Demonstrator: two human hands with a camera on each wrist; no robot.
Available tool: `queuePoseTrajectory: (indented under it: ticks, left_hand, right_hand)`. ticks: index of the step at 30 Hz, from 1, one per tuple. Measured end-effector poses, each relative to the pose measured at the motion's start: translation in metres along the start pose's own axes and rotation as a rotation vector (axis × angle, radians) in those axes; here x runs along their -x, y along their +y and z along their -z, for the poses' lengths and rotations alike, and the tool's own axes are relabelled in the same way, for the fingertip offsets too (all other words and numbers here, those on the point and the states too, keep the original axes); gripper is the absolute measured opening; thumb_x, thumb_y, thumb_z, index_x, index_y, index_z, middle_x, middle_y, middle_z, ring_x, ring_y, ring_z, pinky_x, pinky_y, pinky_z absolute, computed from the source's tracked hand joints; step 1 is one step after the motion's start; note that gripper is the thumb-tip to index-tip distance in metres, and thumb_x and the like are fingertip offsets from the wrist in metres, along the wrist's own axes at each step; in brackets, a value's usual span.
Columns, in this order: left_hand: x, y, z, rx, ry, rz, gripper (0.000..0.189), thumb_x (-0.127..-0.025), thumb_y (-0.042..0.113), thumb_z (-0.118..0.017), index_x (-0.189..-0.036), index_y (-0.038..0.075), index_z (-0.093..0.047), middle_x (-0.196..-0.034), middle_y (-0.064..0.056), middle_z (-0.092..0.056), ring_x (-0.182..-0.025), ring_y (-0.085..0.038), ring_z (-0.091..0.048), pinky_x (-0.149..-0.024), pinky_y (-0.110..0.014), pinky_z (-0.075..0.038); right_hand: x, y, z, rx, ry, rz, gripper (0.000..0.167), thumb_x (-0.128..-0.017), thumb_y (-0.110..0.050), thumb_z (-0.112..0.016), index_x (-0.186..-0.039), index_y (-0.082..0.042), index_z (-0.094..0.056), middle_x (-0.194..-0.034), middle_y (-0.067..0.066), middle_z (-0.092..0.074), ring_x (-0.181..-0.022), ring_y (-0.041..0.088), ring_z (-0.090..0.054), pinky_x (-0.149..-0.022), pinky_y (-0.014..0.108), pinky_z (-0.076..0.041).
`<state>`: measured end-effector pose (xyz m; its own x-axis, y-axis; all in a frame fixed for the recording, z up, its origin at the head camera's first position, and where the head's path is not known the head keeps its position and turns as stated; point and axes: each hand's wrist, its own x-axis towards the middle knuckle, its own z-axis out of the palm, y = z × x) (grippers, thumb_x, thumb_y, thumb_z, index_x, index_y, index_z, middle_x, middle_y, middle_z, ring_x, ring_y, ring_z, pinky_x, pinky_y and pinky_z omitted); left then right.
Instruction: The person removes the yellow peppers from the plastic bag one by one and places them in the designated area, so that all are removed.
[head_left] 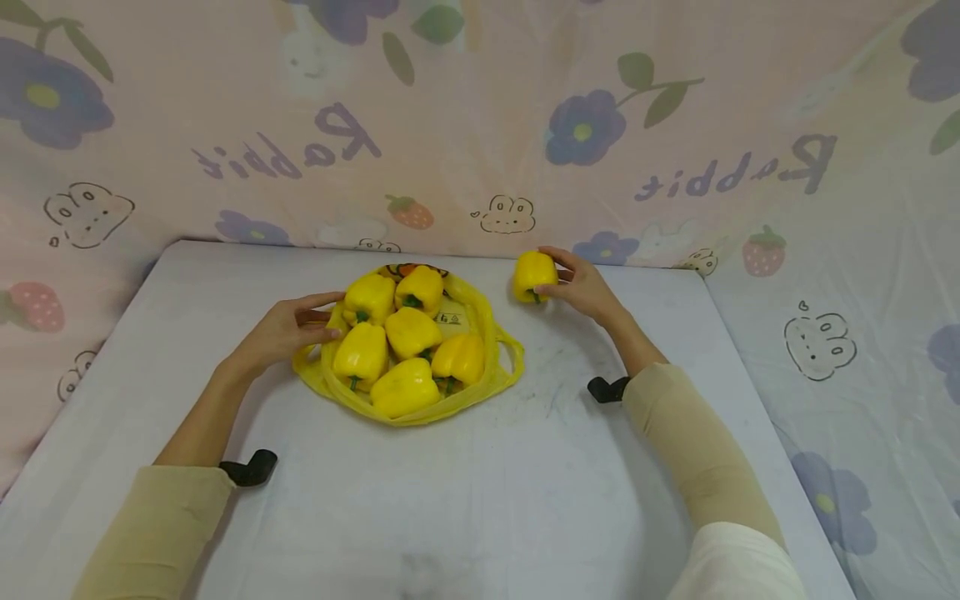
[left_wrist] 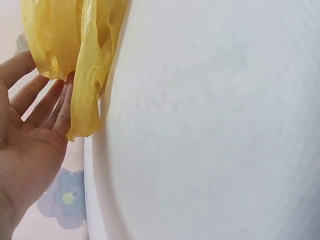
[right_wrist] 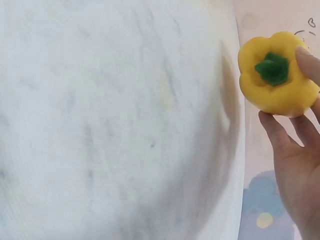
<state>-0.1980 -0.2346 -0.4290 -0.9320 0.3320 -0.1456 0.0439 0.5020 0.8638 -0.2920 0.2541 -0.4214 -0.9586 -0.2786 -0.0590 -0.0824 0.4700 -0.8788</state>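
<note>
A yellow plastic bag (head_left: 356, 410) lies spread on the table with several yellow bell peppers (head_left: 405, 388) inside its rolled-down rim. At the bag's left side is my left hand (head_left: 281, 335), its extended fingers touching the plastic. The left wrist view has this hand (left_wrist: 35, 145) palm up beside the hanging folds of the bag (left_wrist: 85, 100). My right hand (head_left: 585, 287) grips a single yellow bell pepper (head_left: 534, 275) to the right of the bag. In the right wrist view the green stem of this pepper (right_wrist: 280, 95) faces the camera, with thumb and fingers around its side.
The white table (head_left: 450, 500) reaches back to a curtain (head_left: 450, 150) printed with rabbits, flowers and strawberries. A loop handle of the bag sticks out on its right side. Black wrist mounts (head_left: 251, 468) stand out from both sleeves.
</note>
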Motion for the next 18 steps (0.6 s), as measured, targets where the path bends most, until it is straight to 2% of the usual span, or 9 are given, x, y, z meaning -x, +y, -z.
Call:
queuePoseTrajectory:
  ticks: [7, 13, 18]
  left_hand:
    - [-0.001, -0.002, 0.000, -0.010, -0.005, -0.011, 0.066, -0.094, 0.032, -0.071, -0.151, 0.014, -0.044, -0.154, -0.013, -0.041, -0.132, -0.042, -0.047, -0.107, -0.059, -0.039]
    - [0.000, -0.001, 0.000, -0.012, -0.002, 0.011, 0.067, -0.093, 0.034, -0.071, -0.152, 0.015, -0.044, -0.155, -0.011, -0.041, -0.134, -0.040, -0.046, -0.108, -0.058, -0.037]
    - [0.001, -0.001, 0.000, -0.005, 0.006, 0.022, 0.068, -0.093, 0.035, -0.071, -0.152, 0.016, -0.043, -0.155, -0.012, -0.041, -0.133, -0.040, -0.046, -0.108, -0.058, -0.038]
  right_hand:
    - [-0.004, 0.006, 0.004, -0.060, -0.028, -0.024, 0.073, -0.089, -0.012, -0.076, -0.152, -0.015, -0.041, -0.158, 0.006, -0.036, -0.137, 0.036, -0.043, -0.112, 0.048, -0.037]
    - [-0.004, 0.011, 0.004, -0.058, -0.019, -0.013, 0.072, -0.088, -0.016, -0.078, -0.151, -0.020, -0.043, -0.156, 0.001, -0.039, -0.135, 0.032, -0.047, -0.108, 0.044, -0.043]
    - [0.000, 0.000, 0.004, -0.098, -0.042, -0.039, 0.074, -0.089, -0.011, -0.075, -0.153, -0.015, -0.039, -0.158, 0.006, -0.035, -0.136, 0.034, -0.044, -0.109, 0.046, -0.042]
